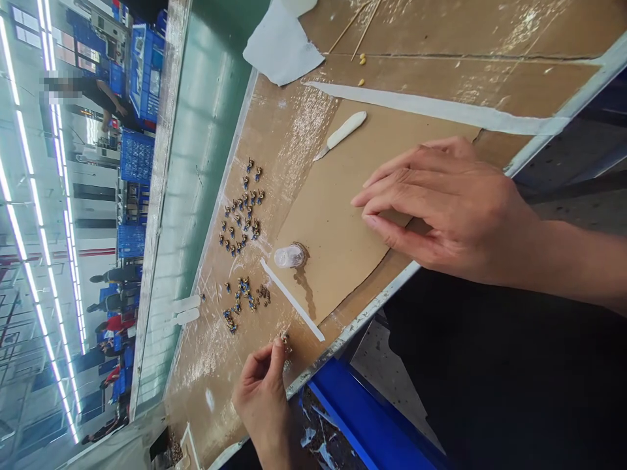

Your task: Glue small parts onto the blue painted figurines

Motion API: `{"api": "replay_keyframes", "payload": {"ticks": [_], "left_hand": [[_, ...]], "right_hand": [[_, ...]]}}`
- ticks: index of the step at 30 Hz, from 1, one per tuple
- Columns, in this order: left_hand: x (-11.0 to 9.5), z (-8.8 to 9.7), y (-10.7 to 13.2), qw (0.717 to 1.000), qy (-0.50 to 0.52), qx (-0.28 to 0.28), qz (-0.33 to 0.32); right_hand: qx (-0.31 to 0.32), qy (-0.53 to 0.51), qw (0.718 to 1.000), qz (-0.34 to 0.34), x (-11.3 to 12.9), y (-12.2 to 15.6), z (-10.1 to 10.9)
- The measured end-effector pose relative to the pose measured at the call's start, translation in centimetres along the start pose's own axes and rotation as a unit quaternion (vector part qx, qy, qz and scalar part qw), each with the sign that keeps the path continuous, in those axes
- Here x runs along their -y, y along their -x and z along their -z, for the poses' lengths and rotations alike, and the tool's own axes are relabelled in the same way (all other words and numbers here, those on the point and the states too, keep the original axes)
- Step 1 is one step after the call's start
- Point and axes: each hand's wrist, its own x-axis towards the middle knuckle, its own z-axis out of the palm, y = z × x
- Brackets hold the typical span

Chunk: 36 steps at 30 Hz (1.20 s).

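My left hand (262, 398) is at the near edge of the table, thumb and forefinger pinched on one small brass-and-blue part (283, 337). Just beyond it lies a loose group of the same small parts (243, 297), and a bigger group (242, 219) lies farther along the table. My right hand (441, 205) rests palm down on a loose cardboard sheet (333, 222), fingers stretched out and close together, holding nothing. A small clear vial (290, 256) lies on its side on that sheet, beside a narrow white strip (292, 300).
The tabletop (490, 26) is cardboard under shiny film. On it lie a white-handled tool (343, 132), a white cloth (281, 46), a long white tape strip (441, 111), thin sticks (353, 26) and yellow bits (362, 60). Blue crates (137, 156) and other people stand beyond.
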Motion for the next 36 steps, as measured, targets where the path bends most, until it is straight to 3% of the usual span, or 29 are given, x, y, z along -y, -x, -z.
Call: {"api": "replay_keyframes", "payload": {"ticks": [28, 36], "left_hand": [[-1.3, -0.7, 0.2, 1.000, -0.029, -0.001, -0.004], [-0.3, -1.1, 0.7, 0.999, 0.019, -0.012, -0.026]], "right_hand": [[0.001, -0.012, 1.000, -0.005, 0.1, -0.1, 0.2], [0.048, -0.031, 0.998, -0.024, 0.3, -0.1, 0.6]]}}
